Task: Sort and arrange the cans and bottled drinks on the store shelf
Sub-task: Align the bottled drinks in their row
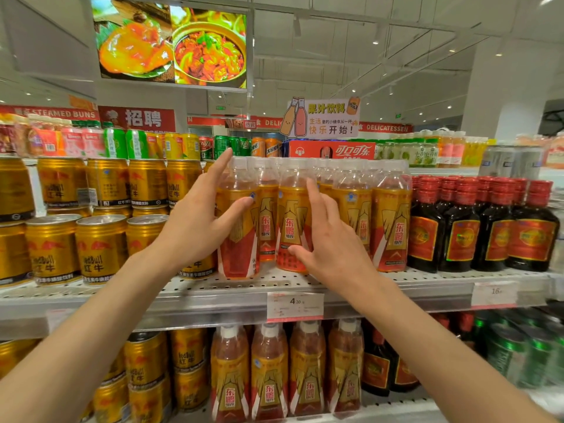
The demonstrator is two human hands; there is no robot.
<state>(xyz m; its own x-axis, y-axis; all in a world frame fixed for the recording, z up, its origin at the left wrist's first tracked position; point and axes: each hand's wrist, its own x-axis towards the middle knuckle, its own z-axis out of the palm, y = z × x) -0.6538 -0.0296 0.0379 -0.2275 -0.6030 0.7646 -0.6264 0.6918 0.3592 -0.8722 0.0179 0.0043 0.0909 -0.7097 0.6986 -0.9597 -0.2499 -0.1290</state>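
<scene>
A row of orange-labelled drink bottles with clear caps stands on the upper shelf (232, 293). My left hand (198, 218) is spread against the left side of the leftmost bottle (239, 239), thumb across its label and fingers up toward its cap. My right hand (331, 239) rests with fingers apart on the front of the second bottle (291, 227), thumb near its base. Neither hand is closed around a bottle. Gold cans (100, 248) are stacked two high just left of the bottles.
Dark bottles with red caps (485, 227) stand right of the orange bottles. The lower shelf holds more orange bottles (268, 370), gold cans (146, 361) and green cans (506, 352). A price tag (294, 306) hangs on the shelf edge. Mixed cans fill the top shelf.
</scene>
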